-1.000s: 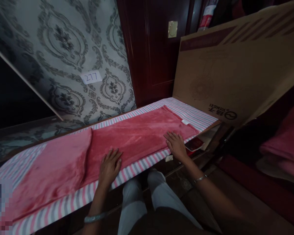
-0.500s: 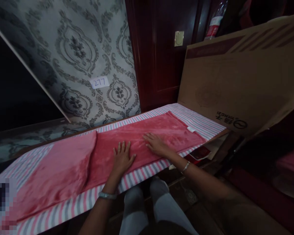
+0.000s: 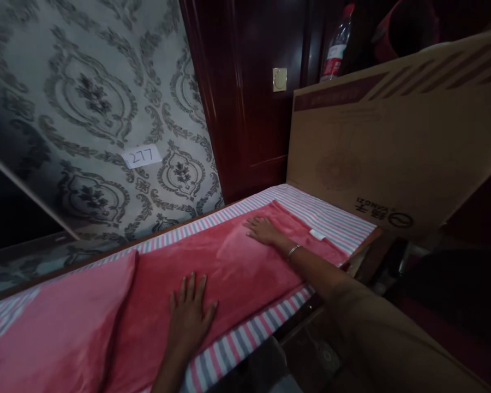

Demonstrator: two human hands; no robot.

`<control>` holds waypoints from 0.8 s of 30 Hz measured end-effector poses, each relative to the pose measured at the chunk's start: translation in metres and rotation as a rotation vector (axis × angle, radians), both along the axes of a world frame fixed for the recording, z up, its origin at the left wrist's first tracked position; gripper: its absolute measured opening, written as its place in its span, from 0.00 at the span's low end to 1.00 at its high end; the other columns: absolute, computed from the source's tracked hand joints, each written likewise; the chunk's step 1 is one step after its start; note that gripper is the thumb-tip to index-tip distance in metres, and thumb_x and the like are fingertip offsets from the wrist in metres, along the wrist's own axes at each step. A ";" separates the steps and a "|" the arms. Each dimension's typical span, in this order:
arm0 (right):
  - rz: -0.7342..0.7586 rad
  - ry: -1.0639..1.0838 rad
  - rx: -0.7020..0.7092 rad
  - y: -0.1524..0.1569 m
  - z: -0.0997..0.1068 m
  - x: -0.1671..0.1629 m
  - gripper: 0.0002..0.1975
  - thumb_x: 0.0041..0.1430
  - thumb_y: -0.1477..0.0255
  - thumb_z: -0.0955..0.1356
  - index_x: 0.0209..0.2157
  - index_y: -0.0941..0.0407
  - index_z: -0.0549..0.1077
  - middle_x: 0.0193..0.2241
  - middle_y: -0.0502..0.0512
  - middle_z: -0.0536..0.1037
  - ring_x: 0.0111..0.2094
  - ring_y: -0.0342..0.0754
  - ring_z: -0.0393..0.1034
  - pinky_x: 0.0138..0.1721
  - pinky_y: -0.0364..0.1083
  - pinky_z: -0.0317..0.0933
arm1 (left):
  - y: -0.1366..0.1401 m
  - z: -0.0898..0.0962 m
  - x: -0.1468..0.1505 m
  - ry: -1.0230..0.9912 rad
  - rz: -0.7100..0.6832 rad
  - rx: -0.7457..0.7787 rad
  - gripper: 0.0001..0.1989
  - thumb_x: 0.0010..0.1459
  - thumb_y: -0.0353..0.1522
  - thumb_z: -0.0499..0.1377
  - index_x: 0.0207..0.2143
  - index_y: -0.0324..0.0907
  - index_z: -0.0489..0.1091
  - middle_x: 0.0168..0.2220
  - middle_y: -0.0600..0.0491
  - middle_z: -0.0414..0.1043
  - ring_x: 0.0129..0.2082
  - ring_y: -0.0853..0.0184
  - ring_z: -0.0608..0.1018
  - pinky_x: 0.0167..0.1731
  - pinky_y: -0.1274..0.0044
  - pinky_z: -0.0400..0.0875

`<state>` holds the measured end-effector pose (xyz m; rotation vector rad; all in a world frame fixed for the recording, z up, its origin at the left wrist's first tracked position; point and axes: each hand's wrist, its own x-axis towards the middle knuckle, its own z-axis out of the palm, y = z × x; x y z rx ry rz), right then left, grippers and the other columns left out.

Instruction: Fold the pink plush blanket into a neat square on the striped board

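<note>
A pink plush blanket lies flat along a board or table under a striped cloth. On the left, part of the blanket is folded over, forming a second, lighter layer. My left hand rests on the single layer near the fold edge, fingers spread. Farther along, my right hand lies flat on the blanket, fingers outstretched, beside a paler brushed patch. A small white tag sticks out at the blanket's right end. Neither hand grasps anything.
A large cardboard box stands at the right end of the striped cloth. Behind it are a dark red door and a bottle with a red label. Patterned wallpaper with a paper marked 277 borders the far side.
My right hand has slid over the blanket toward its far edge and right end, leaving a paler patch. My left hand stays flat on the blanket. The view has shifted right.
</note>
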<state>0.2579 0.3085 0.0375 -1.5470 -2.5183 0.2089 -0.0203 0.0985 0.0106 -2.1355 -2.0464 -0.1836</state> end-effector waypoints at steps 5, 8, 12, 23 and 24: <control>-0.270 0.023 0.052 0.035 -0.001 0.048 0.26 0.70 0.62 0.58 0.66 0.53 0.60 0.68 0.59 0.55 0.69 0.57 0.45 0.66 0.60 0.38 | 0.000 0.003 -0.006 -0.034 0.002 -0.052 0.32 0.61 0.42 0.51 0.66 0.45 0.57 0.70 0.45 0.48 0.69 0.50 0.52 0.63 0.50 0.49; -0.356 0.111 0.104 0.051 0.001 0.060 0.24 0.69 0.67 0.59 0.63 0.55 0.63 0.66 0.61 0.61 0.66 0.55 0.52 0.65 0.55 0.44 | 0.020 0.024 -0.020 -0.140 -0.045 -0.188 0.30 0.59 0.44 0.51 0.62 0.44 0.65 0.66 0.45 0.58 0.65 0.50 0.62 0.60 0.56 0.59; -0.634 0.255 0.064 0.070 0.010 0.067 0.25 0.69 0.68 0.57 0.66 0.58 0.58 0.64 0.65 0.62 0.63 0.56 0.57 0.59 0.52 0.54 | 0.080 0.058 -0.049 -0.372 -0.032 -0.209 0.29 0.64 0.44 0.41 0.52 0.41 0.74 0.52 0.45 0.75 0.53 0.57 0.76 0.55 0.68 0.67; -0.789 0.319 -0.173 0.116 0.013 0.079 0.21 0.66 0.60 0.62 0.50 0.60 0.74 0.50 0.67 0.77 0.51 0.57 0.72 0.45 0.48 0.64 | 0.166 0.020 -0.082 -0.114 0.364 -0.063 0.29 0.66 0.40 0.38 0.65 0.41 0.58 0.67 0.44 0.55 0.67 0.55 0.58 0.62 0.53 0.56; -0.791 0.318 -0.151 0.118 0.009 0.080 0.20 0.67 0.61 0.62 0.51 0.60 0.73 0.51 0.67 0.76 0.52 0.57 0.71 0.46 0.48 0.63 | 0.166 0.014 -0.085 -0.114 0.361 -0.047 0.29 0.67 0.41 0.37 0.65 0.42 0.57 0.68 0.45 0.55 0.67 0.56 0.57 0.62 0.53 0.55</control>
